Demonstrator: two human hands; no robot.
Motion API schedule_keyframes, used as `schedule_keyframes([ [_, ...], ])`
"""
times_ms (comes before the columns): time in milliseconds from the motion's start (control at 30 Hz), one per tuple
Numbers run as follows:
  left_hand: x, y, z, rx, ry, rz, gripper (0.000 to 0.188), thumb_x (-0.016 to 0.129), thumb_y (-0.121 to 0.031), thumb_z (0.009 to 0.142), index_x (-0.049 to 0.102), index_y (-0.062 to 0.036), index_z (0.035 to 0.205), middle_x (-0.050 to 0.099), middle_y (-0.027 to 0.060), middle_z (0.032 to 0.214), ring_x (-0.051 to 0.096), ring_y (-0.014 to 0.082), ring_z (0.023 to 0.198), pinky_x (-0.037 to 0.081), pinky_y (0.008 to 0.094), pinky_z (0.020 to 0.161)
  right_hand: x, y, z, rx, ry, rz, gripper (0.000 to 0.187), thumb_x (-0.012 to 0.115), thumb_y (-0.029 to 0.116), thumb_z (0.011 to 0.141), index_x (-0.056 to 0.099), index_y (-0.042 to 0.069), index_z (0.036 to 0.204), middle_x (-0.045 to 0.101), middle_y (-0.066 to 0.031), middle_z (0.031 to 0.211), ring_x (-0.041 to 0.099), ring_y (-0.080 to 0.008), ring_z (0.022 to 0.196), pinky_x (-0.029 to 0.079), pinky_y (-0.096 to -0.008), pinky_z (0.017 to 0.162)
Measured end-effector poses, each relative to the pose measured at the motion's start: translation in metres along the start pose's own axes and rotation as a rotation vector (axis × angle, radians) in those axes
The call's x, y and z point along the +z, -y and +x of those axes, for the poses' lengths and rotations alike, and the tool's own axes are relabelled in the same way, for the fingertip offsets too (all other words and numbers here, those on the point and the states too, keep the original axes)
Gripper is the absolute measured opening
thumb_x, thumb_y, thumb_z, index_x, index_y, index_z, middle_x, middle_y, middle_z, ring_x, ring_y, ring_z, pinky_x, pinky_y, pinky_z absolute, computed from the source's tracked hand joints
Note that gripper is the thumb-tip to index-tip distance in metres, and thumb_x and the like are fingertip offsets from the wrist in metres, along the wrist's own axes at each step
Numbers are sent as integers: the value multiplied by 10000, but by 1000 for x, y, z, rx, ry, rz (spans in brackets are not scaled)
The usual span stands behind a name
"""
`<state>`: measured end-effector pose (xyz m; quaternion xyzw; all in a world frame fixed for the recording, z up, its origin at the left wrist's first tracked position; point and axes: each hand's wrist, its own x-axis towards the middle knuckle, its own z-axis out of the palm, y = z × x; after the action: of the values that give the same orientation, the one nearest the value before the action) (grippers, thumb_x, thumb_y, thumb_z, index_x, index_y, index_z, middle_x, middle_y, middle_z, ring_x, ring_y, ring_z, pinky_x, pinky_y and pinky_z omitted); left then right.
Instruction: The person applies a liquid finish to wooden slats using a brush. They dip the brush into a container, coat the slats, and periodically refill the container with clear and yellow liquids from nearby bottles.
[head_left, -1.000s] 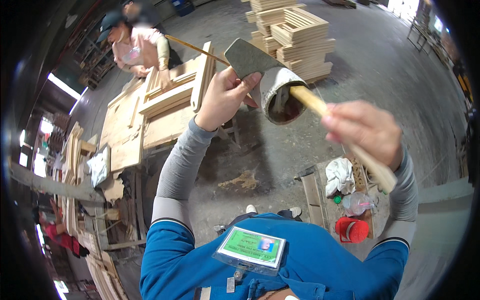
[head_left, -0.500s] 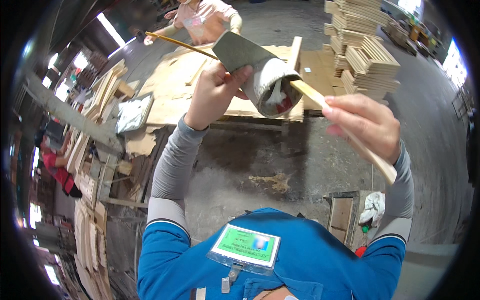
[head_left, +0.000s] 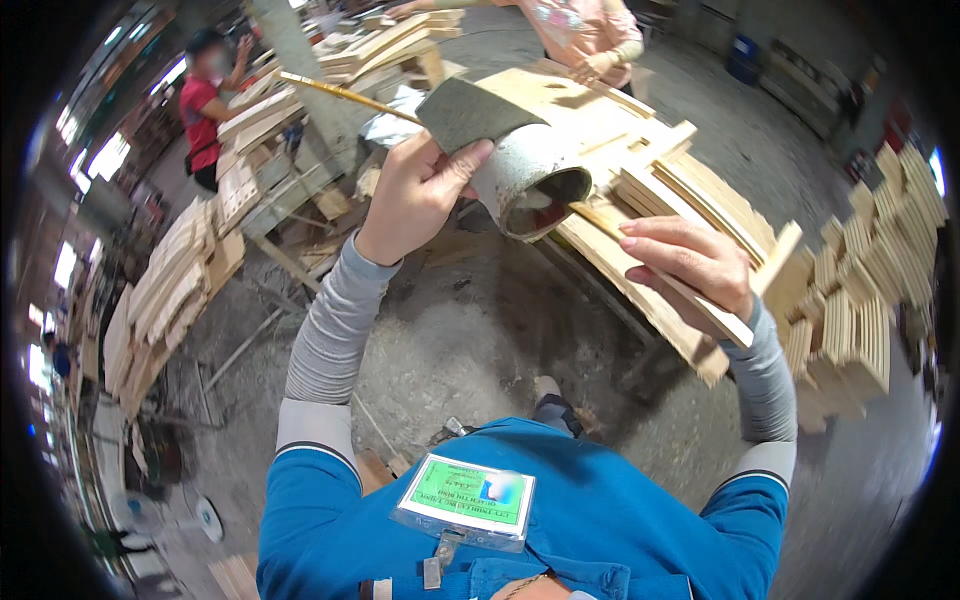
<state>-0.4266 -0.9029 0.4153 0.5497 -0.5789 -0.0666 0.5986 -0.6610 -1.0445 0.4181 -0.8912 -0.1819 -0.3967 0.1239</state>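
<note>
Head view: I have left grip (head_left: 412, 200) pinching grey plate (head_left: 472, 112) beside white container (head_left: 530, 160), right grip (head_left: 698, 265) pinching wooden stick (head_left: 597, 219). Container lies just right of left grip, the nearer one; stick's long axis slants down-right from container's mouth through right grip.

Grey floor (head_left: 450, 350), bright windows (head_left: 112, 155), pale pillar (head_left: 285, 40), wooden worktable (head_left: 562, 97)

Left hand (head_left: 410, 200) and right hand (head_left: 702, 262) are both gripping
The left thumb (head_left: 468, 166) is pointing rightward, the right fingers (head_left: 658, 231) are curving leftward, the left forearm (head_left: 334, 322) and right forearm (head_left: 768, 385) are slanting forward
</note>
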Motion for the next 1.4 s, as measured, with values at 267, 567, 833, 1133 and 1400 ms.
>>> schedule_keyframes([
  [267, -23, 59, 7, -208, -386, -14, 229, 540, -183, 879, 580, 30, 953, 613, 43, 854, 562, 95, 722, 482, 238, 635, 83, -114, 27, 197, -187, 521, 228, 680, 3, 694, 629, -17, 915, 643, -151, 849, 635, -229, 794, 515, -289, 697],
  [567, -56, 86, -6, -287, -734, 197, 223, 523, -167, 886, 605, 39, 867, 620, 57, 791, 585, 112, 701, 498, 240, 612, 143, -170, 111, -613, 88, 421, 316, 708, 29, 652, 604, -33, 944, 602, -198, 906, 624, -300, 813, 546, -312, 607],
  [833, -93, 73, -53, -472, -864, 467, 256, 535, -198, 875, 562, 50, 934, 607, 65, 829, 577, 100, 698, 513, 243, 590, 186, -177, 180, -1003, 141, 518, 288, 638, 31, 669, 597, -29, 948, 597, -187, 889, 626, -299, 814, 549, -299, 593],
  [1133, -165, 66, -75, -534, -988, 505, 267, 510, -206, 883, 565, 51, 932, 608, 75, 814, 591, 117, 652, 512, 236, 519, 300, -180, 227, -717, 157, 840, 261, 684, 26, 678, 584, -28, 913, 607, -166, 883, 619, -313, 857, 530, -351, 714],
  [1400, -301, 126, -141, -453, -1266, 415, 283, 504, -186, 886, 512, 70, 1006, 594, 109, 903, 613, 158, 719, 541, 263, 520, 449, -125, 282, -175, 322, 1191, 218, 672, 9, 704, 607, -26, 909, 630, -164, 884, 623, -265, 843, 505, -302, 731],
])
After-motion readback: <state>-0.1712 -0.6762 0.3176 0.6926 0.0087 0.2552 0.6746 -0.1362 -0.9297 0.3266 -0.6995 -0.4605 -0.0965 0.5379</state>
